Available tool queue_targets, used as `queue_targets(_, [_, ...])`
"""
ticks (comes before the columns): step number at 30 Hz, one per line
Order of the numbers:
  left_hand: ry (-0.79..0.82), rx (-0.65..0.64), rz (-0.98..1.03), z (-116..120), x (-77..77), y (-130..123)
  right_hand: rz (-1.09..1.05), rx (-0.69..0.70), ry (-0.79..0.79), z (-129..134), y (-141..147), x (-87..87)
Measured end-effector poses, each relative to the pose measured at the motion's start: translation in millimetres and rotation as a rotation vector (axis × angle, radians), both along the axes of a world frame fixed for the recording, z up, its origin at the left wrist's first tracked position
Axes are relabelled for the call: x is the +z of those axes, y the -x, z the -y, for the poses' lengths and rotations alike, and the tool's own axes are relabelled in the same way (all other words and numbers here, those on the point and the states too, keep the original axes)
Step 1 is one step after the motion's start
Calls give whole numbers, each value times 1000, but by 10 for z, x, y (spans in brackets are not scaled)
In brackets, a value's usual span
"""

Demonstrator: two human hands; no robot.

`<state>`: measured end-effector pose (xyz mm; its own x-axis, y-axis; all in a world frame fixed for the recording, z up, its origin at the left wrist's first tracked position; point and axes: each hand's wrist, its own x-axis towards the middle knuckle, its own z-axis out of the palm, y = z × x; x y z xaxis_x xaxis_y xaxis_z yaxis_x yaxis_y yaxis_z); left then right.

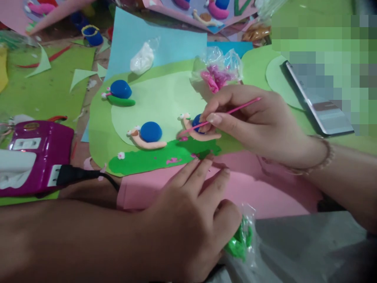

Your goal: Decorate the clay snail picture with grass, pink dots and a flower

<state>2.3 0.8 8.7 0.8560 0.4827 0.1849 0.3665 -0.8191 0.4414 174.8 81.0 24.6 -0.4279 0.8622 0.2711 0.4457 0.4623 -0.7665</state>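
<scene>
My right hand (250, 122) pinches a thin pink stick (243, 105), its tip by a small pink bit on the green clay strip (132, 163). Behind the fingers is a peach clay snail (203, 136) with a blue shell, partly hidden. My left hand (197, 208) lies at the lower edge of the green paper (100, 129), fingertips spread on the strip. Another peach snail (151, 133) and a green one (120, 94) sit to the left. A bag of green clay (241, 239) shows beside my left hand, partly covered by it.
A purple device (59, 141) with a black plug stands at the left. A phone (321, 102) lies at the right. Bags of white clay (143, 59) and pink clay (216, 76) lie at the back. Pink paper (141, 190) is under the front edge.
</scene>
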Motion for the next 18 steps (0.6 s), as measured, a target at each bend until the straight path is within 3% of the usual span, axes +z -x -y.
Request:
queue_targets(8, [-29, 15, -8, 4, 8, -1, 124, 102, -244, 66, -41, 29])
queue_targets(18, [-64, -18, -33, -10, 10, 17, -40, 105, 12, 98, 5, -18])
